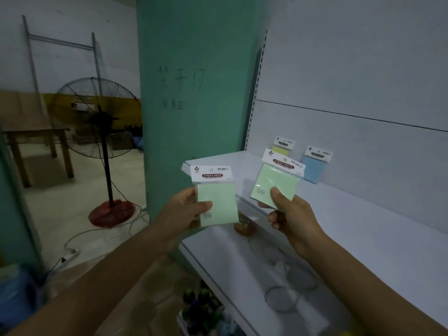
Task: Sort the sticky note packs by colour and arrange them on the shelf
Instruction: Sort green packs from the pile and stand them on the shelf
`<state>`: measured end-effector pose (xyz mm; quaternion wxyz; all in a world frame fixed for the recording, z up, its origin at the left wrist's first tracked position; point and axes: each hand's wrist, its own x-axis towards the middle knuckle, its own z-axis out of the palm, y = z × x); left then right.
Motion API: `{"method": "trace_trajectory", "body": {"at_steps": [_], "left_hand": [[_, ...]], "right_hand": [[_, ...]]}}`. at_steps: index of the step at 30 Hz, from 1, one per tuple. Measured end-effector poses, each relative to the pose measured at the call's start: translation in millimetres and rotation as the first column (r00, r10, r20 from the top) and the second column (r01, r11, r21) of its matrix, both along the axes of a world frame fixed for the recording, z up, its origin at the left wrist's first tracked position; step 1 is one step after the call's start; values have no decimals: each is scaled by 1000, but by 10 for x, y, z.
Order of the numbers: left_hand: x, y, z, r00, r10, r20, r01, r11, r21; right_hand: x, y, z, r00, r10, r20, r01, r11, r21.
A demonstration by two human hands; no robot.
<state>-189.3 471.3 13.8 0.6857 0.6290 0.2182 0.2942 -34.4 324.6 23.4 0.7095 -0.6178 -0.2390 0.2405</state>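
Two green sticky note packs are held up: the left hand [186, 204] pinches one green pack [215, 197], the right hand [288, 212] grips another green pack [277, 184]. Beyond the right hand, a yellow pack [282, 146] and blue pack [315, 163] already stand on the white shelf [388, 238]; green seems unplaced. Left of the hands, a fan [97, 117] stands in a dim room.

Both bare forearms [101, 275] stretch forward; the left hand [185, 209] pinches a green sticky note pack [219, 204], the right hand [292, 215] a second green pack [278, 183], thumbs in front.

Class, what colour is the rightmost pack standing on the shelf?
The pack is light blue, seen in the head view.
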Motion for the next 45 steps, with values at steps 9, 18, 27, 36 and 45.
{"method": "trace_trajectory", "body": {"at_steps": [9,18,27,36,45], "left_hand": [[704,258,-100,994,-94,48,102,975,-196],[1995,-114,-6,953,-299,45,303,942,-147],[3034,-614,95,879,-476,22,474,871,-126],[3624,-750,-49,742,-652,-159,671,721,173],[4140,-641,-182,693,-666,-276,696,518,497]], "right_hand": [[579,-4,-26,984,-173,41,174,984,-36],[1688,-578,-38,922,-386,33,387,921,-52],[2527,-1083,-37,838,-525,148,542,834,-106],[3075,-986,-287,773,-569,280,630,743,-226],[3142,-923,-426,575,-636,515,807,545,-227]]}}
